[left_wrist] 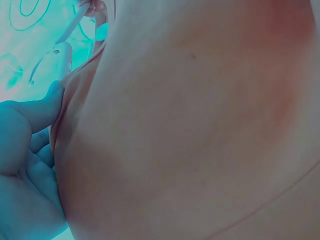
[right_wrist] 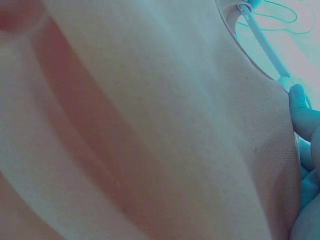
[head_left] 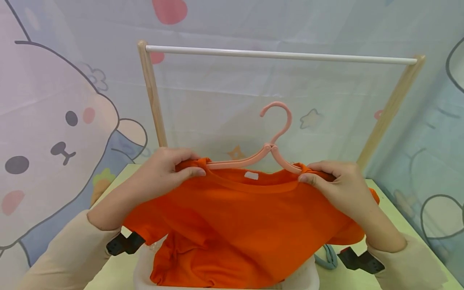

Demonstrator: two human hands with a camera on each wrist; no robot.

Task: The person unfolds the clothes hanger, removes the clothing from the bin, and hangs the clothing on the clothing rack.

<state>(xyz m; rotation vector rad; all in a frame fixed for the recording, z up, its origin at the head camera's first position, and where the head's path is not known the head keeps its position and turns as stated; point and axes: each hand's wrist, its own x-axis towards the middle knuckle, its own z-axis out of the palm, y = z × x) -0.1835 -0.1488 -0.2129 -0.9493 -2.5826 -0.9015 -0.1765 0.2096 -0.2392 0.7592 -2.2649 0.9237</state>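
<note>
An orange T-shirt [head_left: 250, 217] hangs between my two hands, its neckline and small white label facing up. Inside the collar sits a pink folding hanger [head_left: 239, 162], its hook standing free above the neck opening. At the left shoulder my left hand [head_left: 168, 169] pinches cloth and hanger arm between thumb and fingers. My right hand [head_left: 335, 183] grips the other shoulder the same way. Orange cloth [left_wrist: 175, 125] fills most of the left wrist view, with the thumb at its edge. In the right wrist view the shirt [right_wrist: 150, 125] also hides most of the scene.
Behind the shirt stands a rack with a white rail [head_left: 279, 54] and wooden posts [head_left: 389, 112]. Below the shirt is a white basket [head_left: 308, 278], partly covered by it. A grey-green looped thing [head_left: 329, 257] lies beside the basket on the pale green table [head_left: 389, 209].
</note>
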